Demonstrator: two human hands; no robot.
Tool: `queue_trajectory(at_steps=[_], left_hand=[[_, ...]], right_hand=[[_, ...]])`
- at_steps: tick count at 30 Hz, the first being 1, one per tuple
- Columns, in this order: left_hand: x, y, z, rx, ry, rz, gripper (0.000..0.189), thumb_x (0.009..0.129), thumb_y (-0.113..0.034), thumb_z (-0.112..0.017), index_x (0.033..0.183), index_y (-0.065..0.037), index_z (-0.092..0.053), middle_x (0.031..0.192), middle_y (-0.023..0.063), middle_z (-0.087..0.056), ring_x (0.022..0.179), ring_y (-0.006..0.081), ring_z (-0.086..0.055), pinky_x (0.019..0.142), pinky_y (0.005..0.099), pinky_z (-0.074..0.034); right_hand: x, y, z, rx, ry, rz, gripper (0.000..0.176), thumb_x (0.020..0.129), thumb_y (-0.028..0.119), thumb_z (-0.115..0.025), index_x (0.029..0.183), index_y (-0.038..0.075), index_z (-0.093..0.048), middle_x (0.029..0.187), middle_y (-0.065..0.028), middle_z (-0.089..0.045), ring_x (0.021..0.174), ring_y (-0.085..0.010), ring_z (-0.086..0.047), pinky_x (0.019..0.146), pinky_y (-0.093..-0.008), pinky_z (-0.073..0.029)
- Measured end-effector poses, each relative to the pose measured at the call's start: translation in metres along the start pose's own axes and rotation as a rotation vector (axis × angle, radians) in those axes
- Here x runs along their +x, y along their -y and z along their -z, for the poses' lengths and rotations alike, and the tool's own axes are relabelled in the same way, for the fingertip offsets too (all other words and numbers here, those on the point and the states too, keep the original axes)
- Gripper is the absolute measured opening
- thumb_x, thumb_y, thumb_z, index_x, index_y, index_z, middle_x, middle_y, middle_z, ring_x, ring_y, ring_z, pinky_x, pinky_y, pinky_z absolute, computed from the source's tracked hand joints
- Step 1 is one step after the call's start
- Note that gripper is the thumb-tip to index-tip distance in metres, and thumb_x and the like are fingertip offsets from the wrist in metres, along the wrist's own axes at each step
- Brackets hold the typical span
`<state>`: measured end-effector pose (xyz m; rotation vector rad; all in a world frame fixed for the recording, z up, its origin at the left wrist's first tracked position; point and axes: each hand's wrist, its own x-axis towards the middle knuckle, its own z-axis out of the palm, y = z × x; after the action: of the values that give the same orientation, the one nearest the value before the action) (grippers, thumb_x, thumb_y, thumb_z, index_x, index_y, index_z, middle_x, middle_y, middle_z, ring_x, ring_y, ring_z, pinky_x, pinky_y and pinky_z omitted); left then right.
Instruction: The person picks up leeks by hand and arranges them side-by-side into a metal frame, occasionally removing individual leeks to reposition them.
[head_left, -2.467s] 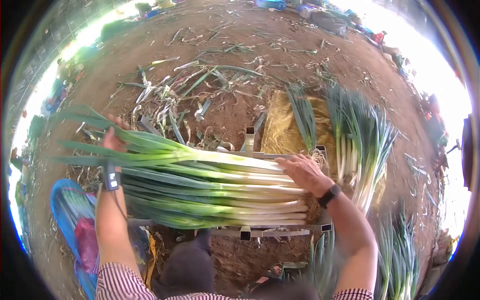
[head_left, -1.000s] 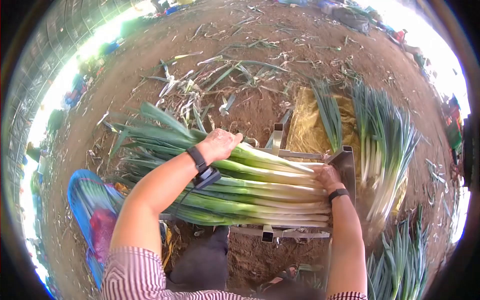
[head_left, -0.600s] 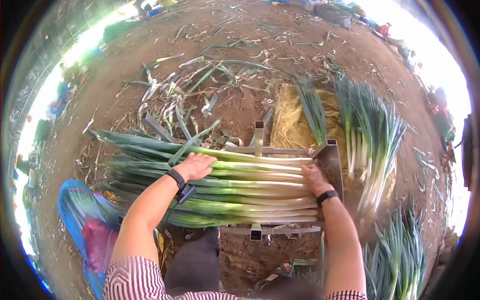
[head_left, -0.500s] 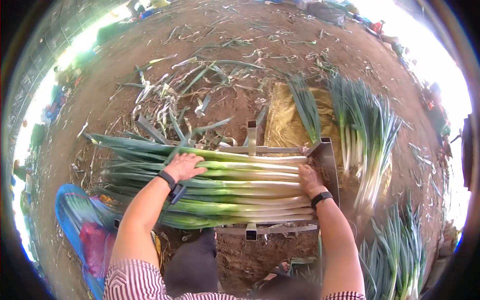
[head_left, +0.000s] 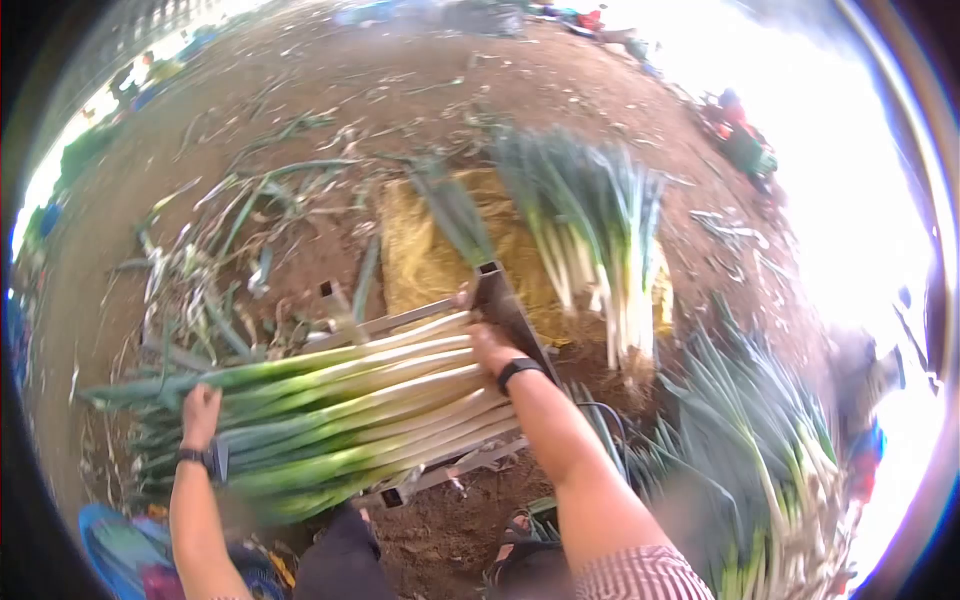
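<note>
The bundle of long green-and-white leeks [head_left: 340, 400] lay across the grey metal frame [head_left: 440, 475] on the dirt floor, white butts at the frame's right end. To square it well, the butts probably wanted pressing flush against the upright end plate [head_left: 505, 300] while the tops were held level. The right hand [head_left: 488, 345] pushed at the butts (fingers hidden, so its grip could not be told). The left hand [head_left: 200, 408] rested flat and open on the green tops, gripping nothing.
</note>
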<state>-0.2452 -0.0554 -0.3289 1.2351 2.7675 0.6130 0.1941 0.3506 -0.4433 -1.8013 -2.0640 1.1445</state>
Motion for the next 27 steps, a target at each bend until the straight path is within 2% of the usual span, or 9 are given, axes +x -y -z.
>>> queue_trajectory(at_steps=[1, 3, 5, 7, 12, 16, 19, 23, 27], left_hand=[[-0.014, -0.021, 0.013, 0.525, -0.056, -0.166, 0.026, 0.085, -0.031, -0.062, 0.084, -0.006, -0.069, 0.089, 0.0105, -0.064, 0.092, 0.0305, -0.056, 0.081, 0.045, -0.042], [-0.015, -0.039, 0.026, 0.615, 0.104, -0.121, 0.031, 0.087, -0.036, -0.059, 0.091, -0.007, -0.069, 0.104, 0.0125, -0.062, 0.11, 0.0339, -0.049, 0.092, 0.0506, -0.038], [-0.013, -0.031, 0.022, 0.329, 0.223, 0.314, 0.036, 0.092, -0.038, -0.052, 0.104, -0.007, -0.065, 0.117, 0.0162, -0.057, 0.118, 0.0378, -0.046, 0.097, 0.0547, -0.035], [-0.003, 0.005, 0.009, 0.268, 0.272, 0.309, 0.039, 0.094, -0.039, -0.047, 0.114, -0.008, -0.061, 0.127, 0.0188, -0.05, 0.122, 0.0409, -0.042, 0.1, 0.0571, -0.033], [0.007, -0.003, 0.021, 0.495, 0.203, 0.131, 0.035, 0.092, -0.034, -0.049, 0.096, -0.003, -0.065, 0.107, 0.0208, -0.061, 0.104, 0.0399, -0.056, 0.089, 0.0527, -0.043], [0.022, -0.061, 0.032, 0.72, 0.287, -0.11, 0.014, 0.081, -0.011, -0.056, 0.087, -0.002, -0.066, 0.091, 0.0195, -0.065, 0.091, 0.0374, -0.062, 0.077, 0.046, -0.05], [0.006, -0.141, 0.01, 0.202, 0.177, -0.57, 0.027, 0.08, -0.014, -0.063, 0.104, -0.002, -0.062, 0.111, 0.0228, -0.061, 0.106, 0.0386, -0.057, 0.09, 0.0465, -0.047], [-0.01, -0.208, -0.047, 0.08, 0.426, -0.771, 0.054, 0.082, -0.023, -0.065, 0.129, -0.001, -0.05, 0.133, 0.0259, -0.049, 0.123, 0.0406, -0.047, 0.107, 0.0453, -0.037], [-0.027, -0.229, -0.086, 0.137, 0.599, -0.736, 0.059, 0.082, -0.026, -0.062, 0.132, 0.002, -0.045, 0.137, 0.0251, -0.041, 0.127, 0.0411, -0.04, 0.11, 0.0475, -0.029]], right_hand=[[0.007, -0.004, -0.003, -0.062, 0.03, 0.066, 0.041, 0.089, 0.036, -0.046, 0.112, 0.006, -0.063, 0.12, -0.0207, -0.062, 0.112, -0.0348, -0.057, 0.097, -0.0447, -0.042], [0.009, -0.005, 0.0, -0.162, 0.119, 0.161, 0.043, 0.092, 0.031, -0.041, 0.125, 0.007, -0.054, 0.125, -0.0241, -0.057, 0.118, -0.038, -0.053, 0.101, -0.044, -0.04], [0.007, -0.003, 0.0, -0.199, 0.15, 0.209, 0.044, 0.093, 0.028, -0.038, 0.129, 0.007, -0.052, 0.127, -0.0259, -0.055, 0.122, -0.0396, -0.051, 0.104, -0.0435, -0.038], [0.003, -0.002, -0.003, -0.175, 0.086, 0.24, 0.041, 0.092, 0.026, -0.039, 0.124, 0.007, -0.056, 0.127, -0.0256, -0.055, 0.121, -0.04, -0.051, 0.104, -0.0437, -0.039], [-0.046, 0.022, 0.024, -0.556, -0.066, 0.514, 0.035, 0.09, 0.02, -0.045, 0.114, 0.0, -0.061, 0.118, -0.0268, -0.06, 0.112, -0.0395, -0.057, 0.096, -0.0454, -0.045], [-0.11, 0.086, 0.102, -0.334, 0.277, 0.56, 0.031, 0.091, 0.017, -0.053, 0.113, -0.003, -0.062, 0.11, -0.0255, -0.064, 0.107, -0.0329, -0.063, 0.091, -0.0416, -0.05], [-0.144, 0.103, 0.168, 0.007, 0.355, 0.713, 0.039, 0.095, 0.026, -0.054, 0.125, 0.0, -0.058, 0.115, -0.0232, -0.064, 0.106, -0.0301, -0.064, 0.094, -0.0385, -0.049], [-0.129, 0.045, 0.264, 0.624, 0.333, 0.397, 0.032, 0.097, 0.022, -0.054, 0.12, 0.002, -0.062, 0.108, -0.0139, -0.068, 0.099, -0.0183, -0.065, 0.083, -0.0323, -0.054], [-0.004, -0.157, 0.26, 0.394, -0.095, 0.031, 0.031, 0.094, 0.023, -0.053, 0.115, 0.003, -0.065, 0.09, -0.0035, -0.068, 0.083, -0.0131, -0.063, 0.074, -0.0237, -0.05]])
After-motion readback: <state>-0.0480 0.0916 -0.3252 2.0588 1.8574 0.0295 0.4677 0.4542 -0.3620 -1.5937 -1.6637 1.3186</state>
